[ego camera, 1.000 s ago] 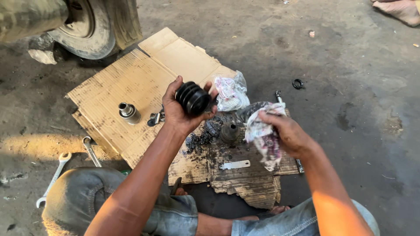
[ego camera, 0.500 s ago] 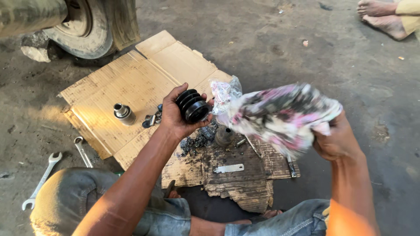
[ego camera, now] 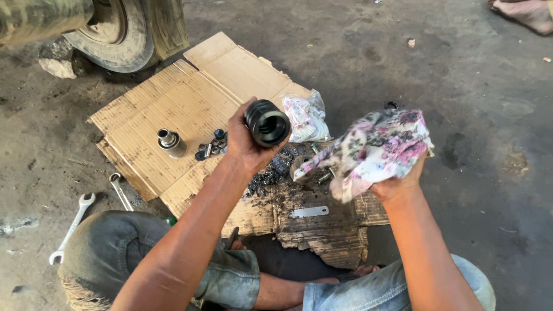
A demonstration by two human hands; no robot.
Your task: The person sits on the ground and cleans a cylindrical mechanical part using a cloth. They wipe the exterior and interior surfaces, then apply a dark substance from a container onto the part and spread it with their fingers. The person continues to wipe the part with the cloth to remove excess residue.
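Note:
My left hand (ego camera: 242, 141) grips a black ribbed rubber boot (ego camera: 266, 122), its open end facing up toward me. My right hand (ego camera: 394, 185) holds a flowered pink-and-white rag (ego camera: 374, 150) bunched up, raised to the right of the boot and not touching it. Both hands are above a flattened cardboard sheet (ego camera: 178, 109) on the ground. Below the hands lie greasy metal parts (ego camera: 276, 170) on the dark, oil-stained part of the cardboard.
On the cardboard stand a metal cylinder part (ego camera: 170, 142), small nuts and bolts (ego camera: 211, 147), a clear plastic bag (ego camera: 306, 118) and a flat metal strip (ego camera: 309, 212). Two wrenches (ego camera: 72, 224) lie left. A vehicle wheel (ego camera: 124, 31) sits far left. Another person's foot (ego camera: 527, 12) is top right.
My right hand lifted the rag off the greasy parts, spread it out to the right, then bunched it and brought it lower. The left hand tipped the boot's opening toward me.

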